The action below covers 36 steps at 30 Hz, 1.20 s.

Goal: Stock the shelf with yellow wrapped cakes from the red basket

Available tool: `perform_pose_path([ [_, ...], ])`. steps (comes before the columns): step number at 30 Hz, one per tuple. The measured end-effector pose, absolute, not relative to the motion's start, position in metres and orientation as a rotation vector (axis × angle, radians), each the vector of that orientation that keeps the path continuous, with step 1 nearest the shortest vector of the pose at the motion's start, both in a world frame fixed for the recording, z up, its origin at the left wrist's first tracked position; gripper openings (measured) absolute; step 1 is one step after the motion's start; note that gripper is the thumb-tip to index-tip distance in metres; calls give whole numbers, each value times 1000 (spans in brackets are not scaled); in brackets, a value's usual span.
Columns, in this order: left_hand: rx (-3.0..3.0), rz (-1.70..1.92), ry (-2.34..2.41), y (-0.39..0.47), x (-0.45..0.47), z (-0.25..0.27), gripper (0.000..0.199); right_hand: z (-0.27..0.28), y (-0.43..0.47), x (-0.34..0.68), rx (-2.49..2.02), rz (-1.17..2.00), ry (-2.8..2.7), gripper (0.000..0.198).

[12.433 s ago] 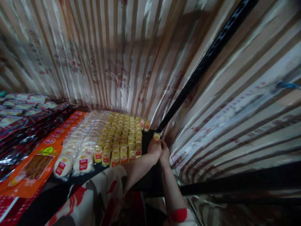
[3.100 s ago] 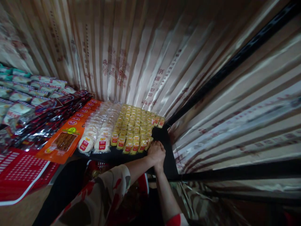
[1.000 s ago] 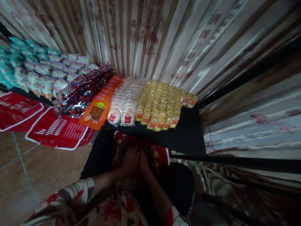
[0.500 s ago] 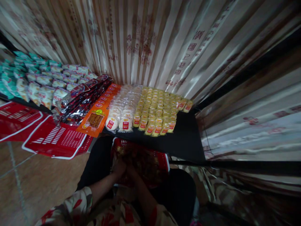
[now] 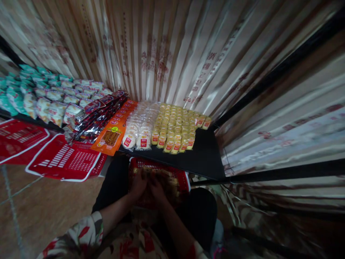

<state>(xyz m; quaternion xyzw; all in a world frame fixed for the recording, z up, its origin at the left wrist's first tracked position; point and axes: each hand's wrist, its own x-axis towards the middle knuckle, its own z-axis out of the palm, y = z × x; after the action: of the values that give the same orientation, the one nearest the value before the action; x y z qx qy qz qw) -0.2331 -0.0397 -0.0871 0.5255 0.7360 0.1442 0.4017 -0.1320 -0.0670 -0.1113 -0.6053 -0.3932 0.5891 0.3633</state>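
A red plastic basket (image 5: 185, 180) with a pale rim rests on my lap, holding brownish and golden wrapped pieces (image 5: 172, 185) that are too dark to name. Over its left half my left hand (image 5: 138, 184) is bent inward, its fingers closed. Close beside it, my right hand (image 5: 156, 187) has its fingers curled towards the left hand's fingertips. Whatever lies between the fingers is small, dim and blurred.
On the black bench (image 5: 207, 154) lie yellow packs (image 5: 175, 126), clear packs of round white pieces (image 5: 142, 126), an orange snack bag (image 5: 113, 133), dark shiny packets (image 5: 93, 120) and green-white bags (image 5: 35, 90). Red baskets (image 5: 67, 158) stand left; a pleated curtain (image 5: 151, 46) hangs behind.
My hands have risen a little from deeper in the basket, and my right hand has shifted right, so both show more clearly. The view has turned slightly.
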Motion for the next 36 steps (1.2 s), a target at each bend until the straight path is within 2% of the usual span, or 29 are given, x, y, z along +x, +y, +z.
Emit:
perform_pose_path([
  [3,1140,589,1788,-37,-230,-67,52,-90,-61,-120,-1516,1437,-1023,40],
  [7,792,828,1581,-33,-227,-41,59,-62,-56,-103,-1433,1422,-1052,48],
  [10,599,958,1332,-34,-228,-22,54,-43,-54,-89,-1337,1450,-1098,55],
  [16,598,942,1121,-40,-233,9,32,-2,-50,-65,-1248,1317,-1486,61],
  [23,586,894,1085,-39,-221,25,32,34,-42,-46,-1218,1063,-1866,62],
  [30,517,1067,1000,-37,-196,33,36,33,-35,-38,-1361,870,-1528,59],
  [34,574,1135,982,-31,-175,29,40,21,-32,-31,-1351,989,-1090,71],
  [36,617,1163,999,-28,-161,27,40,17,-32,-26,-1329,1051,-912,70],
])
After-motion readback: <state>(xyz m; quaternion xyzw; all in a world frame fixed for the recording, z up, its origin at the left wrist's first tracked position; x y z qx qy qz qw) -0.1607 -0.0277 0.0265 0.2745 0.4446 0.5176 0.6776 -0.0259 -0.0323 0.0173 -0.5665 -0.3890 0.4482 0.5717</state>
